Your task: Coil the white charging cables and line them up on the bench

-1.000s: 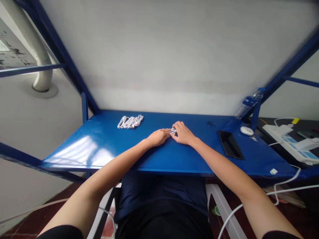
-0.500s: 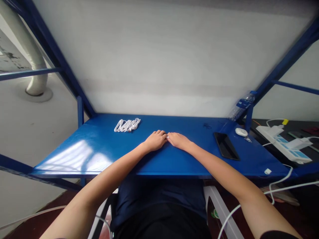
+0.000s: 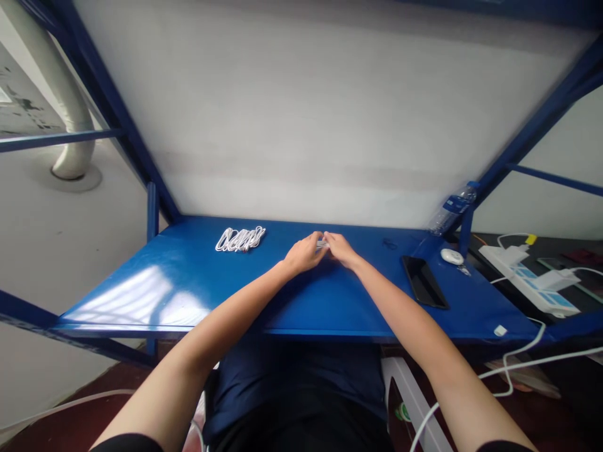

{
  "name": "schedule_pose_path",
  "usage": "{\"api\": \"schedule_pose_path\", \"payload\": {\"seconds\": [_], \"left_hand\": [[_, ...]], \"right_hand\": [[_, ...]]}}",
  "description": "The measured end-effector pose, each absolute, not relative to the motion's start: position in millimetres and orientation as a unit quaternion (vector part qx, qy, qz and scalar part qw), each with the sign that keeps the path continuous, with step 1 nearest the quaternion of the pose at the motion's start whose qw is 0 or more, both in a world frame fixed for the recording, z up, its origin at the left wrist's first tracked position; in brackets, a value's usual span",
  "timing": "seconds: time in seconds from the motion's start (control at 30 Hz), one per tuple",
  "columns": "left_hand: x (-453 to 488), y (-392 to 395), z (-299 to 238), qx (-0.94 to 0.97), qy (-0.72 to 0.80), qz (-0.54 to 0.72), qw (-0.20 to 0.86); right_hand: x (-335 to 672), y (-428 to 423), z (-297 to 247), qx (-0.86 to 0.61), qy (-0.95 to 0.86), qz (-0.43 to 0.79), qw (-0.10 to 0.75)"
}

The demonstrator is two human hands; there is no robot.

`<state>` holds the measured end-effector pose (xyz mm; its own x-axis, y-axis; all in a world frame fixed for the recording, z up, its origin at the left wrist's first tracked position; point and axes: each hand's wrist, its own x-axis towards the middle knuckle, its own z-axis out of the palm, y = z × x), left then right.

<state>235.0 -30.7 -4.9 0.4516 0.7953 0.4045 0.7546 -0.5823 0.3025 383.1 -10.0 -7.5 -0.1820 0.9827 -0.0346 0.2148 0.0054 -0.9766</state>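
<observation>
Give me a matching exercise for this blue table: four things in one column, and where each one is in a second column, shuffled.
Things:
1. Black phone
2. Small white item
3. Water bottle
4. Bundle of white cables

Places:
A. Between the fingers of the left hand and right hand
B. Tilted beside the blue frame post
C. Flat on the blue table, right of the hands
D. On the table, left of the hands

Pairs: 1-C, 2-A, 3-B, 4-D
</observation>
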Motion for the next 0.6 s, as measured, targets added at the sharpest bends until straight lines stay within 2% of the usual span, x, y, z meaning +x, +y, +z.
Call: {"api": "schedule_pose_path", "payload": {"seconds": [0.07,0.17,0.33,0.4,0.5,0.6], "left_hand": [[244,-28,-5,0.818,0.464,0.339,0.034],[251,-25,-11,0.775,0.500,0.385,0.030],[243,-23,-22,0.745,0.545,0.382,0.050],[237,-25,-23,0.761,0.542,0.355,0.036],[232,-26,-23,0.799,0.526,0.293,-0.013],[232,-22,-21,0.823,0.524,0.219,-0.034]], "right_hand": [[377,-8,-11,-0.513,-0.554,0.500,0.424],[371,-11,-17,-0.538,-0.537,0.485,0.431],[364,-21,-19,-0.588,-0.639,0.300,0.395],[364,-21,-18,-0.588,-0.634,0.332,0.378],[366,-13,-16,-0.585,-0.586,0.458,0.324],[367,1,-13,-0.597,-0.574,0.495,0.263]]}}
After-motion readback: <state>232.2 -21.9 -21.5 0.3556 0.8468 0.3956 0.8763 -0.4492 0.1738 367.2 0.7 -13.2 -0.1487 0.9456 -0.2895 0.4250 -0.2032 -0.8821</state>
